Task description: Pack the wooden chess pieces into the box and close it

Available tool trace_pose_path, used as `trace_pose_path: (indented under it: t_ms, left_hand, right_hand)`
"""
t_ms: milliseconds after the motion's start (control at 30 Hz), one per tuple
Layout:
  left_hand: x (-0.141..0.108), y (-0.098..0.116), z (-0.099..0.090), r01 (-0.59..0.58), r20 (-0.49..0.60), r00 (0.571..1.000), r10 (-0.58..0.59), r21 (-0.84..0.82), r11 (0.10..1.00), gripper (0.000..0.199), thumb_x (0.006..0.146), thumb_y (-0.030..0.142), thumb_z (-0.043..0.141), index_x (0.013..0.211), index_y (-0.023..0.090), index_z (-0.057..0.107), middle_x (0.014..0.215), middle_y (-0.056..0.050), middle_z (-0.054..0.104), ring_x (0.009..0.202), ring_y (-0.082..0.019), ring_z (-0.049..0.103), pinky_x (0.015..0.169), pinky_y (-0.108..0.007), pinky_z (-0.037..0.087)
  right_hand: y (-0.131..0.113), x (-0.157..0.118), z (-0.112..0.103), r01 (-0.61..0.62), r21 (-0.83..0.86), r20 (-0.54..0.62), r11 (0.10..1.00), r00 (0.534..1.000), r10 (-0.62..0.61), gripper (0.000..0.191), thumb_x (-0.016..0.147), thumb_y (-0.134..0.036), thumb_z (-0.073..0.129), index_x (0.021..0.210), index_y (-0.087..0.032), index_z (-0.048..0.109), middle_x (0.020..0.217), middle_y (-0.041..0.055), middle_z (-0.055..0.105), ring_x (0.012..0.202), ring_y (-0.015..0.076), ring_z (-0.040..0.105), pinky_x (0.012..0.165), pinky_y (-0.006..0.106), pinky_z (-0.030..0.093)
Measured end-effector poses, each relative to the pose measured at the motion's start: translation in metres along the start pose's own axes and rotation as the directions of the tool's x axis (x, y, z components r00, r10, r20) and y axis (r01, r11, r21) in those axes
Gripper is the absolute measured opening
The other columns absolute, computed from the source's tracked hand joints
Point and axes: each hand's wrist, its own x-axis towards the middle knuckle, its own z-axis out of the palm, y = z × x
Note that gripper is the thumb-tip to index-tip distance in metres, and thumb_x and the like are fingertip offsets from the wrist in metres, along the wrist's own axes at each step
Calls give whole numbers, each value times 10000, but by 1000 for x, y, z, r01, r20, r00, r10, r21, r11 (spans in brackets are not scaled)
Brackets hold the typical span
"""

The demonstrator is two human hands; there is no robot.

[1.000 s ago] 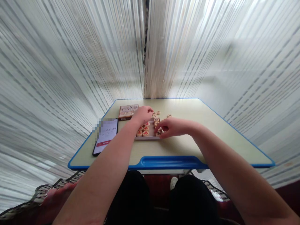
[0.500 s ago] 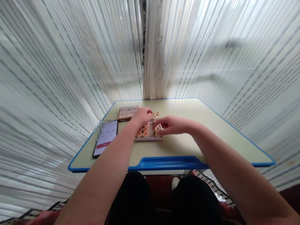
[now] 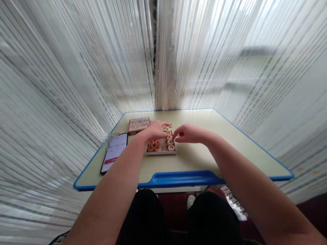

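A shallow white box of Chinese chess pieces lies on the table. Red-marked pieces fill its left side, and a column of black-marked pieces runs down its right side. My left hand is over the back left of the box, thumb and fingers apart, hiding part of the pieces below. At the right edge, my right hand has bent fingers, with the index fingertip at the black-marked column. Between its thumb and index finger there is a gap. Nothing shows in either hand.
A printed box lid lies at the back left. A phone showing a timer is nearer on the left. More pieces stand beyond the box. The table has a blue rim with a tray groove in front; striped curtains surround it.
My right hand has drawn back from the near right pieces, uncovering their black marks. The left hand's fingers have spread apart over the box. The view has shifted slightly.
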Motion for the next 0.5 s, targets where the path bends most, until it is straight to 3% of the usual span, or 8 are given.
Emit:
trace_pose_path:
  t_ms: [200,500]
  left_hand:
    - [-6,-3,1,-40,134,990,39,7,999,783,560,418,648,1295,307,402,1395,-72,290,1287,-339,211,1023,-431,256]
    - [-4,-5,2,-74,157,985,73,0,997,837,539,446,674,1308,294,380,1396,-77,278,1298,-337,195,1036,-430,238]
  right_hand:
    - [2,0,0,13,10,16,1000,1000,-13,260,672,-236,548,870,-218,716,555,-29,490,490,72,378,517,216,301]
    - [3,0,0,3,10,17,1000,1000,-3,260,688,-253,530,870,-224,714,549,-35,506,476,67,369,512,216,302]
